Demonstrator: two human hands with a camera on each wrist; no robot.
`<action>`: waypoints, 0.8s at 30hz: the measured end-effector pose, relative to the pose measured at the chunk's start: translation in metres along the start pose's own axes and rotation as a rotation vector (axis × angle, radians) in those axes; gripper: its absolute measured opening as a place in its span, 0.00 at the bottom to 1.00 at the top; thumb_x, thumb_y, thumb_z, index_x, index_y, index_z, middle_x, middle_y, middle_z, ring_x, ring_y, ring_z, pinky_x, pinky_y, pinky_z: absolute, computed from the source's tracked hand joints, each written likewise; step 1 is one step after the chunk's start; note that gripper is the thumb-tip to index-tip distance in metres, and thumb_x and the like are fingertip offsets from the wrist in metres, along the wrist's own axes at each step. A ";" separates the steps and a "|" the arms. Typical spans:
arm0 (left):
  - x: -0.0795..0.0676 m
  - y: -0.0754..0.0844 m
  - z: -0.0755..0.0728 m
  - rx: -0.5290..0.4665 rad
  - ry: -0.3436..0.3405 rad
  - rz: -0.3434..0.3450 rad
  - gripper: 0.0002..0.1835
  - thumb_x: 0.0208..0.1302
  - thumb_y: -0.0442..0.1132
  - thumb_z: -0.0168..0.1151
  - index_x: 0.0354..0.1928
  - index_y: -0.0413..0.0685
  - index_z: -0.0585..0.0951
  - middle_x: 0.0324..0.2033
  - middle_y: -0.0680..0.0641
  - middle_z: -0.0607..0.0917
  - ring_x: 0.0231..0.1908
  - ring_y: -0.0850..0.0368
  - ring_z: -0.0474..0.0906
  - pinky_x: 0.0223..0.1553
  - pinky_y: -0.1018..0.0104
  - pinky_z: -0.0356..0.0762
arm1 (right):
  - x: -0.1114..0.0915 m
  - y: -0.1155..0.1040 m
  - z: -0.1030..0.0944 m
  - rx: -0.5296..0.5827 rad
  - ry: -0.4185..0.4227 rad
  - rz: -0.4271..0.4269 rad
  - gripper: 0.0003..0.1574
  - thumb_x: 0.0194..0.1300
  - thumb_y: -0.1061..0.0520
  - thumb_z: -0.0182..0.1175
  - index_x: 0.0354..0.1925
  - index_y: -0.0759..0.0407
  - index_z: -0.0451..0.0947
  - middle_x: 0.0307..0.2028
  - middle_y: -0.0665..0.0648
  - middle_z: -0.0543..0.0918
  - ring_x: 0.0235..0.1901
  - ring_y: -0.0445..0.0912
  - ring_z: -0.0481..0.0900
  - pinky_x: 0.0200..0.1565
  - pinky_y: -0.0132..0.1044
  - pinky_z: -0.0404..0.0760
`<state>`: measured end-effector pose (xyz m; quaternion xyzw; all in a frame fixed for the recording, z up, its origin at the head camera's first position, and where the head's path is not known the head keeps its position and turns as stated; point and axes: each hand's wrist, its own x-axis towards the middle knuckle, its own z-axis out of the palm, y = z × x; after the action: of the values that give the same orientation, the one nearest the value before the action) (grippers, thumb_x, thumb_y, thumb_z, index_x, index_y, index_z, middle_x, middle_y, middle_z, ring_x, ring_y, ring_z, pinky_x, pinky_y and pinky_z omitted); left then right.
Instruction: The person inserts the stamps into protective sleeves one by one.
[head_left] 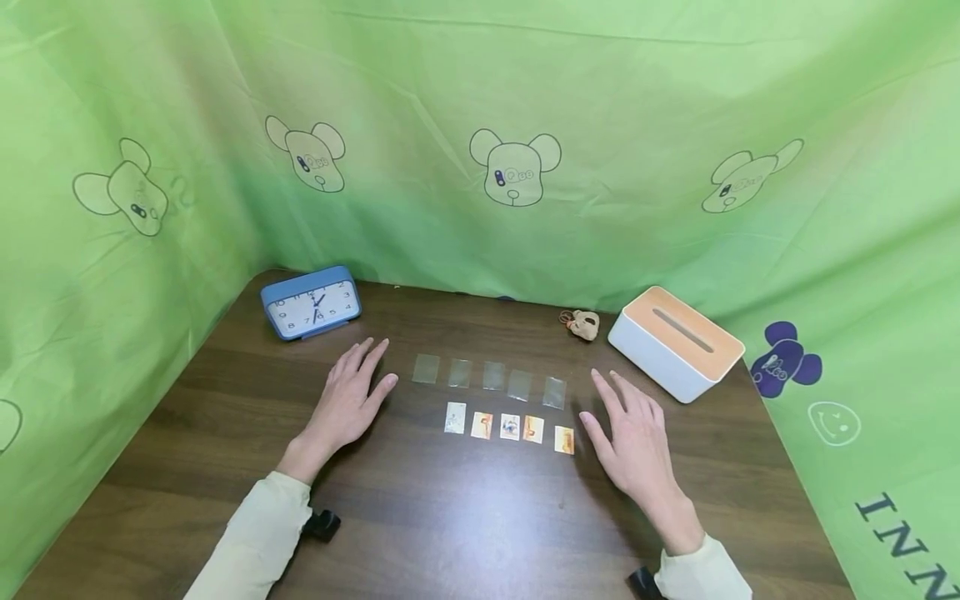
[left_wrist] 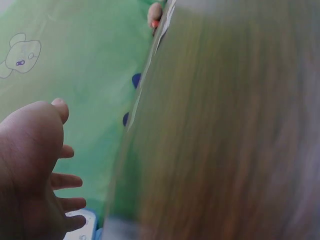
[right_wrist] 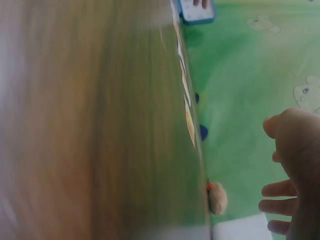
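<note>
My left hand (head_left: 347,406) is on the left side of the dark wooden table, fingers extended and holding nothing. On the right side, my right hand (head_left: 634,442) has its fingers spread, also with nothing in them. Between the hands lie several small picture cards (head_left: 510,427) in a row, some orange, some pale. Behind them runs a row of several clear plastic sleeves (head_left: 493,375). The rightmost card (head_left: 564,440) lies just left of my right thumb. Both wrist views show the hands (left_wrist: 32,165) from the side, fingers apart; the cards appear there only as thin edges.
A blue clock (head_left: 312,304) stands at the back left. At the back right are a white tissue box (head_left: 660,354) with an orange lid and a small beige trinket (head_left: 583,325). A green printed curtain (head_left: 420,225) hangs behind the wooden table (head_left: 420,517).
</note>
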<state>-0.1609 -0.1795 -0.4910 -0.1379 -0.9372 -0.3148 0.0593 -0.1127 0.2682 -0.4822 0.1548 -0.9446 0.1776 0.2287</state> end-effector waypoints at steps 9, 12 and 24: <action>0.007 0.008 0.021 -0.128 0.093 -0.018 0.30 0.88 0.46 0.56 0.83 0.40 0.68 0.78 0.31 0.71 0.78 0.28 0.64 0.77 0.30 0.58 | 0.000 -0.014 0.018 0.122 0.094 -0.004 0.34 0.72 0.56 0.70 0.73 0.61 0.79 0.63 0.70 0.84 0.61 0.71 0.80 0.62 0.67 0.70; 0.007 0.011 0.027 -0.177 0.120 -0.022 0.29 0.87 0.45 0.57 0.81 0.38 0.71 0.76 0.32 0.74 0.76 0.29 0.66 0.76 0.31 0.62 | -0.001 -0.017 0.025 0.170 0.118 -0.015 0.31 0.70 0.57 0.73 0.69 0.61 0.82 0.58 0.68 0.86 0.58 0.69 0.82 0.59 0.64 0.72; 0.012 0.014 0.044 -0.278 0.223 -0.083 0.23 0.83 0.41 0.63 0.72 0.35 0.78 0.66 0.32 0.83 0.68 0.32 0.75 0.72 0.36 0.69 | 0.002 -0.053 0.060 0.314 0.122 -0.037 0.25 0.59 0.64 0.80 0.57 0.60 0.90 0.46 0.60 0.89 0.46 0.56 0.83 0.49 0.52 0.75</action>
<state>-0.1690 -0.1391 -0.5157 -0.0700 -0.8772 -0.4568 0.1302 -0.1171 0.1962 -0.5174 0.1947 -0.8866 0.3278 0.2617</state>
